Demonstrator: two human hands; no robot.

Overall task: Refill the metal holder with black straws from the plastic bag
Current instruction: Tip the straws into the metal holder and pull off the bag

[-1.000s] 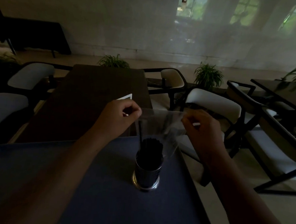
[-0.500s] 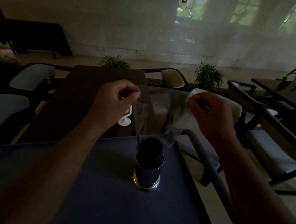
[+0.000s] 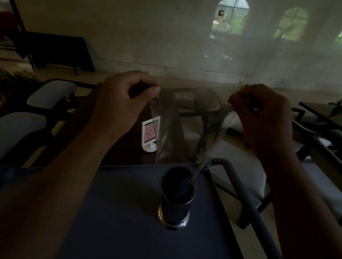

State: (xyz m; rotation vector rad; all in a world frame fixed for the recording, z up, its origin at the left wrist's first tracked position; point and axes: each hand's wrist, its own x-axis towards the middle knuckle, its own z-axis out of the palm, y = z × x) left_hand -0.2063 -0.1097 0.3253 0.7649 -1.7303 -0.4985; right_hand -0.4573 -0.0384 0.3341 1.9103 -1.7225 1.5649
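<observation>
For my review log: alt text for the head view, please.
The left hand and right hand pinch the upper corners of a clear bag hanging over a metal holder full of black straws on a blue surface.

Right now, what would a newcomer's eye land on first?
The left hand and right hand pinch the top corners of a clear plastic bag, held up mid-frame. Its bottom trails to the metal holder of black straws standing on the blue surface below.
</observation>
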